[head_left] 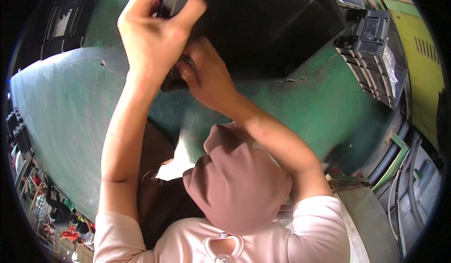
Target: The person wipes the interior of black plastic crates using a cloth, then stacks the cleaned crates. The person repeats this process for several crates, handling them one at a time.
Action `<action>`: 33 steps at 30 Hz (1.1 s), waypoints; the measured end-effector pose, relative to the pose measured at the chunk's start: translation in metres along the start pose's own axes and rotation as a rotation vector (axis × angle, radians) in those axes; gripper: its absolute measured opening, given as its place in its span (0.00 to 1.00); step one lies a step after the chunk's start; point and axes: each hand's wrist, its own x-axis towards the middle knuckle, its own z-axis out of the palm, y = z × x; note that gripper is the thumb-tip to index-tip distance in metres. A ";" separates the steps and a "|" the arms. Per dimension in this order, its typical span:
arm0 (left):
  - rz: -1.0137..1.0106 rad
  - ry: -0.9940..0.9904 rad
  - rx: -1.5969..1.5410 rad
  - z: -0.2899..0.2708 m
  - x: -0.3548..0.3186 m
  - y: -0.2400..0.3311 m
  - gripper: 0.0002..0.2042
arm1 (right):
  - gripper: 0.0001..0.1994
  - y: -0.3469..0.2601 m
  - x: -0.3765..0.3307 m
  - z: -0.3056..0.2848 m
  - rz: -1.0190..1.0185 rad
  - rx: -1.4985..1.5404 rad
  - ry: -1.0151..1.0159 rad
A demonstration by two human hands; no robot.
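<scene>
A large black plastic housing with slotted vents near its corners fills the upper middle of the view. My left hand is wrapped round a dark upright part at its left side, thumb and fingers on either face of that part. Just below and to the right, my right hand has its fingers curled in at the housing's lower left edge. Shadow and the fingers themselves hide what the right hand grips. Both forearms reach up from the lower edge, with the left fingertips partly blurred.
Black crates stand at the far left. Stacked black plastic trays sit at the right beside a yellow-green metal cabinet. Cables run down the right side. The green floor is cracked. People appear small at lower left.
</scene>
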 end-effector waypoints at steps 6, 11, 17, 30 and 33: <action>-0.036 -0.080 -0.079 -0.007 -0.008 0.003 0.24 | 0.15 0.181 -0.071 -0.088 -0.077 -0.693 -0.153; -0.036 -0.015 -0.074 -0.009 -0.019 -0.003 0.23 | 0.12 0.071 -0.045 -0.010 0.031 -0.164 0.005; -0.303 0.120 -0.097 -0.039 -0.074 -0.093 0.28 | 0.14 0.071 -0.005 -0.002 0.397 -0.177 -0.528; -0.444 0.230 -0.144 -0.041 -0.108 -0.121 0.25 | 0.08 0.046 -0.055 0.026 0.030 -0.188 -0.656; -0.403 0.209 -0.142 -0.039 -0.111 -0.121 0.25 | 0.09 0.053 -0.037 0.033 0.194 -0.334 -0.804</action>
